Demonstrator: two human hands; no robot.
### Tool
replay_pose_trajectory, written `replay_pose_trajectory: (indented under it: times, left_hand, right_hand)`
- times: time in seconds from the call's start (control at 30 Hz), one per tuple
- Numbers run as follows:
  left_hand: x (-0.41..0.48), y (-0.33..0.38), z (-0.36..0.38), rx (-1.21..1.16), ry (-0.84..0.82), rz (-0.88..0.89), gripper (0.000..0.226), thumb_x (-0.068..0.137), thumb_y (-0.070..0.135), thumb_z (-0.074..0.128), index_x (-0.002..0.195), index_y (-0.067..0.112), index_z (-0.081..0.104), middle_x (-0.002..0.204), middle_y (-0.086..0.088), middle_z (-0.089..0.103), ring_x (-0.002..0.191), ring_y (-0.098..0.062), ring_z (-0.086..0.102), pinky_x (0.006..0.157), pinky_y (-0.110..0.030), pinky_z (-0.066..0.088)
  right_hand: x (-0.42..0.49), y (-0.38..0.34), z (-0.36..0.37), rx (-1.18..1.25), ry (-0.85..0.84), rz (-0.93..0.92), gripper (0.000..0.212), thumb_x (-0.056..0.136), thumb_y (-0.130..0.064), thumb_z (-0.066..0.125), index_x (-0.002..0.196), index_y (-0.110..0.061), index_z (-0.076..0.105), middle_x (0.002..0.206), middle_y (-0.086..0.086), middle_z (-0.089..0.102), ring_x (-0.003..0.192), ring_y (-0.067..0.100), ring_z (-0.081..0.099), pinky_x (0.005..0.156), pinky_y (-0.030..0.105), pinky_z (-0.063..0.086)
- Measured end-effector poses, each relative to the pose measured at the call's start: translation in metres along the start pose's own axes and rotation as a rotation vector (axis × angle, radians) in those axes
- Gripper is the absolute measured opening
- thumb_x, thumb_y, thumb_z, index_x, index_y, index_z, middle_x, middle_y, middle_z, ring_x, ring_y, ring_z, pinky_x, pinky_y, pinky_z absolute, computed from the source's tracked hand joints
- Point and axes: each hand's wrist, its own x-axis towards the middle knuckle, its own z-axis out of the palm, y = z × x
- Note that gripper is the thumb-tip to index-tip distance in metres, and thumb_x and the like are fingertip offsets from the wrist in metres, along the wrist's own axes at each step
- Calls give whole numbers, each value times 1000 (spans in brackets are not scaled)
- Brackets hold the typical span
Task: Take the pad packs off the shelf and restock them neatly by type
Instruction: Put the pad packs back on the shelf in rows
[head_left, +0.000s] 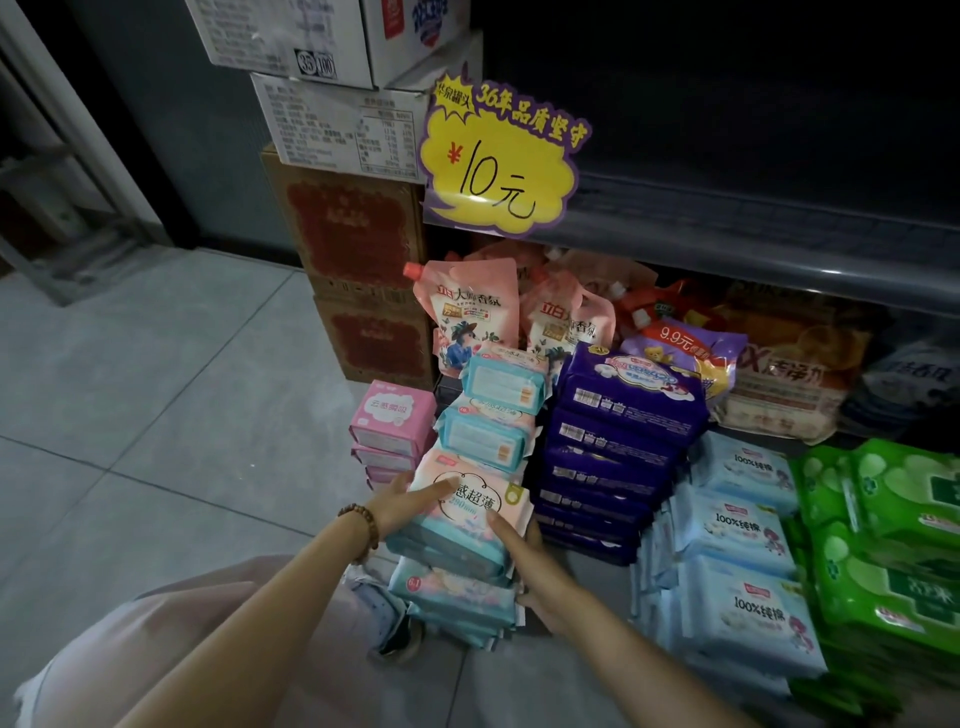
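Grey tiled floor, pad pack gripped between both hands

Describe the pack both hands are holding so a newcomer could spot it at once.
Start at the yellow price sign hanging from the shelf edge, then drop to the floor stacks below. Left of the dark purple stack stands a pale blue stack; the held pack sits in it, between the left hand and right hand. Its pink cloud-label face shows, unlike its blue-faced neighbours.
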Motion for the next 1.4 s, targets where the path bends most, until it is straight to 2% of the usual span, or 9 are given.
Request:
replay_pose_trajectory:
  times: [0.13,0.3,0.43,0.7,0.87,1.0,1.13,1.27,1.4]
  left_hand:
    - [-4,7,-4,-18,11,-29,116,32,86,70,126,22,50,116,-1,67,102,-24,66,95,-47,50]
    - [-35,35,8,69,64,-34,95,68,72,66,139,17,33,137,-5,51,113,-22,54,98,-36,41]
    - [-43,45,17,112,150,22,83,84,53,59,146,15,20,145,-12,40,112,-27,52,96,-39,42]
    - [-90,113,41,630,519,638,65,90,53,51,143,18,36,147,-4,41,135,-24,35,110,-38,31]
    - [-100,178,96,824,425,858,72,89,59,46,146,17,31,149,-2,36,137,-23,29,111,-35,26]
    - [-98,207,154,808,306,929,65,93,52,45,147,20,29,152,-1,31,139,-22,26,112,-35,25]
    - [-84,227,218,750,114,922,63,93,52,44,146,20,32,152,-3,31,140,-23,26,114,-37,27]
    - [-64,244,293,423,-172,719,107,62,91,42,142,20,37,144,-17,40,132,-36,38,107,-47,37]
    - [-42,255,359,63,-355,392,78,84,63,51,146,20,31,148,0,36,128,-19,42,106,-35,36]
  right_hand:
    - [1,-5,1,-3,2,24,43,94,-40,54,132,-36,33,106,-18,57,88,-3,56,54,16,48]
    - [6,-1,-15,-12,25,44,79,83,-55,62,148,-39,19,137,-6,53,125,20,50,100,50,44]
    - [-3,-8,-22,-49,9,23,116,63,-71,66,153,-36,2,152,-1,38,138,24,36,112,51,30]
    - [-35,-38,-69,-267,113,-205,75,90,-54,54,152,-30,18,158,-2,22,143,17,26,106,29,28]
    - [-90,-86,-140,-484,288,-411,83,69,-71,58,141,-36,37,153,-6,32,137,10,33,114,34,30]
    - [-140,-121,-215,-723,474,-553,55,90,-35,62,139,-19,43,136,-3,43,124,2,36,100,9,27]
    - [-173,-138,-299,-843,770,-621,57,89,-37,64,139,-20,44,140,-3,41,132,11,37,105,19,27]
    - [-181,-126,-375,-554,914,-366,79,81,-47,69,146,-20,34,150,4,33,137,22,34,109,32,30]
    - [-157,-99,-421,-159,753,-41,105,61,-59,78,146,-16,34,139,-1,46,130,27,46,107,35,37]
